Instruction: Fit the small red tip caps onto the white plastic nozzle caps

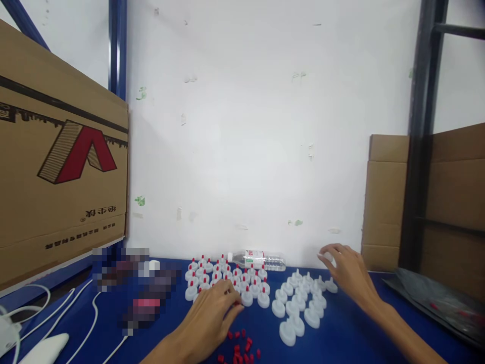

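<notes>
My right hand (346,268) is raised at the back right of the blue table (261,349), its fingers closed on a white nozzle cap that shows only in part between thumb and fingers. Beside it stands a group of white nozzle caps (299,298) with bare tips. My left hand (208,321) is over the front of another group of white nozzle caps (246,296), whose tips carry red covers. Its thumb and fingers are curled together; what they hold, if anything, is hidden. Several loose red tip covers (238,350) lie to the right of this hand.
A clear plastic bottle (261,259) lies against the white wall (250,126). White cables (91,318) run across the left side. A large cardboard box (64,151) stands at left. Cardboard (384,202) and a grey plastic bag (439,298) are at right.
</notes>
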Available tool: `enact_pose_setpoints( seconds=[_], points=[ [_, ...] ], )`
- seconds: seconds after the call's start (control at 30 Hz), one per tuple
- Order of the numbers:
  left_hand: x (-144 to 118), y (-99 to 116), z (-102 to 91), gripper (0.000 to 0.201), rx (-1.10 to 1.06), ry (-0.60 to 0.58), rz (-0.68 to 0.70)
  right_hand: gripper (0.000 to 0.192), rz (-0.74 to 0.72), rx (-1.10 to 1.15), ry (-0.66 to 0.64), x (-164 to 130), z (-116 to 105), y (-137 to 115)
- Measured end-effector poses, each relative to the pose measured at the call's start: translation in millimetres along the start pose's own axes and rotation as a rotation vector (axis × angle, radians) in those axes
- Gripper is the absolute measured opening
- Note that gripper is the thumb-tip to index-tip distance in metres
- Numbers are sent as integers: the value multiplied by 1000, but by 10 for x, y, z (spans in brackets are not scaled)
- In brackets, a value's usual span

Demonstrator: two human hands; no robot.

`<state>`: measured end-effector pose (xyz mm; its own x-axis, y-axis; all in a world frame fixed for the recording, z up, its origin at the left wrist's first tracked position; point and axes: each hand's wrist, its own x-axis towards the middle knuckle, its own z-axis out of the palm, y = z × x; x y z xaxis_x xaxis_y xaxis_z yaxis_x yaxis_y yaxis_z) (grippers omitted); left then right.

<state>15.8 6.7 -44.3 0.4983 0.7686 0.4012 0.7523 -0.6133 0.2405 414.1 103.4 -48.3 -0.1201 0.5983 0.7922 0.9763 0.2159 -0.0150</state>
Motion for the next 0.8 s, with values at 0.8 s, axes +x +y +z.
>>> enact_pose_setpoints(
  seconds=[0.8],
  points=[
    [11,-80,105,25,17,-165,100,55,269,296,-417,-203,437,407]
  ],
)
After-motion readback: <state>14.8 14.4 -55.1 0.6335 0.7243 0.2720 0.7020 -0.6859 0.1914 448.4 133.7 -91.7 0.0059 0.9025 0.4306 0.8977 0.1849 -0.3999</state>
